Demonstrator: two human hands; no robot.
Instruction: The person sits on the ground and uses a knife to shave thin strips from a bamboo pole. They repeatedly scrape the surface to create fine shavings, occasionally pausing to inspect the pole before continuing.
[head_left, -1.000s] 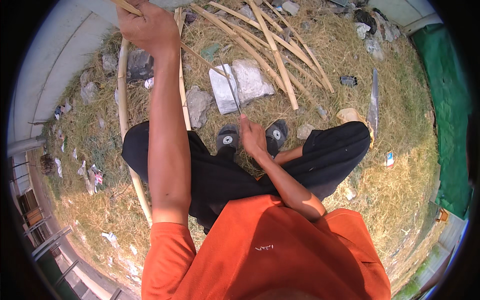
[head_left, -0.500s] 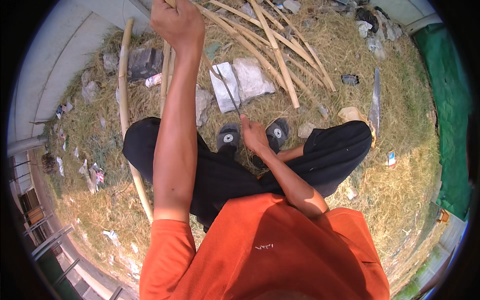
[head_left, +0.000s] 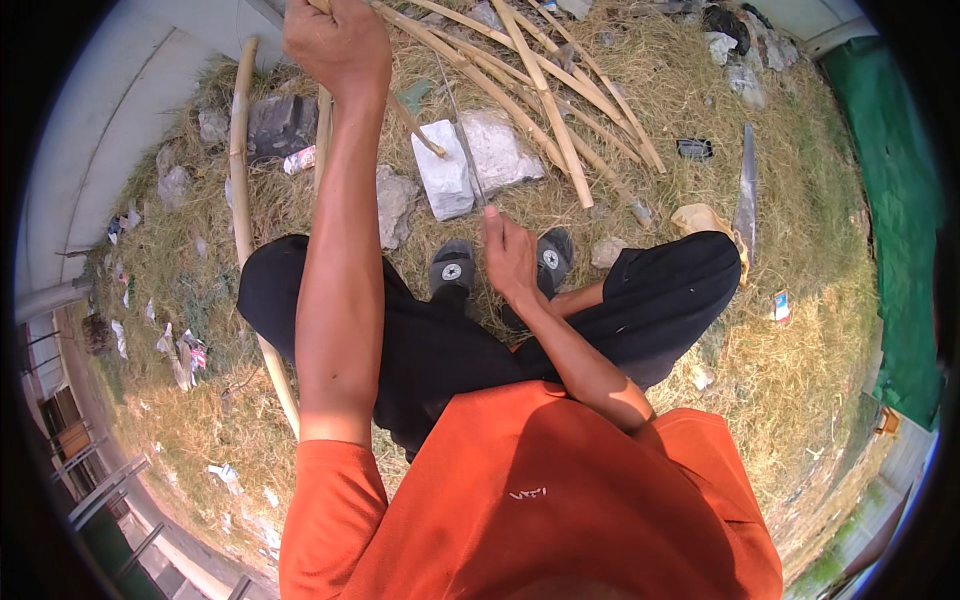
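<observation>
My left hand (head_left: 338, 48) is raised at the top, fingers wrapped round a wooden stick (head_left: 414, 124). The stick slants down to the right, its end over a white stone block (head_left: 446, 190); I cannot tell whether they touch. My right hand (head_left: 511, 258) is closed in front of my feet, round the lower end of a long, thin knife (head_left: 466, 142). Its handle is hidden in my fingers. The blade, seen nearly edge-on, points away from me, just right of the stick's end and apart from it, between the block and a pale rock (head_left: 503, 148).
Several long peeled poles (head_left: 545, 95) lie crossed at the far side. Another pole (head_left: 243, 165) runs along my left knee. A saw-like metal blade (head_left: 747, 190) lies right of my right knee. Rocks (head_left: 396, 205) and litter dot the dry grass; a green sheet (head_left: 890, 220) hangs at right.
The knife has swung upright and to the right, away from the stick it crossed. My left hand has shifted slightly left, and the stick's end now shows over the block.
</observation>
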